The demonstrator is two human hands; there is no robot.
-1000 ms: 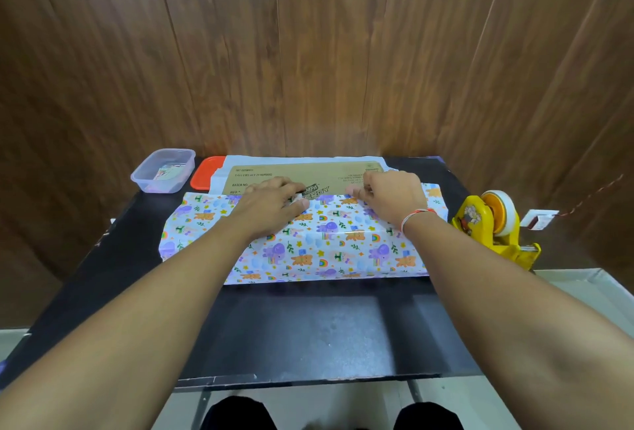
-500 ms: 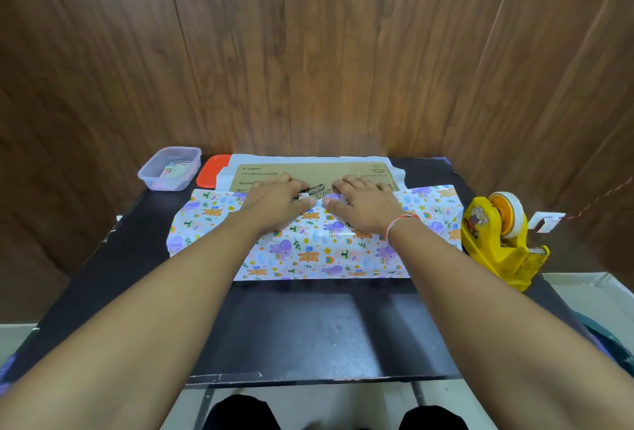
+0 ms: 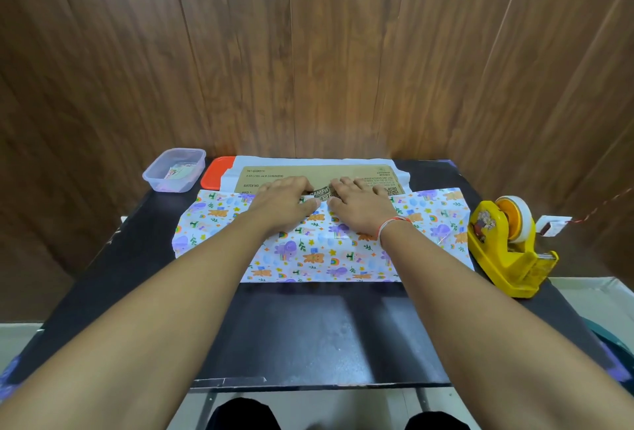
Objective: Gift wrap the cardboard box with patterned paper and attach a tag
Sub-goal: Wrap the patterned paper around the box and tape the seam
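Where the black table point(image 3: 308, 333) lies bare nearest the viewer, two forearms reach across it toward the one cardboard box point(image 3: 319, 174). The single sheet of patterned paper point(image 3: 308, 248), printed with bears, elephants and rainbows, is folded up over the near part of the box, its far edge running across the box top. Both hands lie palm down on that edge, side by side near the middle. The left hand point(image 3: 284, 201) has its fingers straight and close together, pressing the paper flat, the thumb tip near the other hand. The right hand point(image 3: 356, 206), with one red and white thread band at the wrist, has its fingers slightly spread and flat across the paper edge and onto bare cardboard. Neither hand grips anything.

To the right, just beside the paper, stands one yellow tape dispenser point(image 3: 507, 244) with one roll mounted. Beyond it a small white tag point(image 3: 552, 225) on a red string lies off the table edge.

At the far left are one clear plastic container point(image 3: 175, 170) holding small items and one orange lid point(image 3: 214, 174), which is beside the white underside of the paper point(image 3: 308, 160) behind the box.
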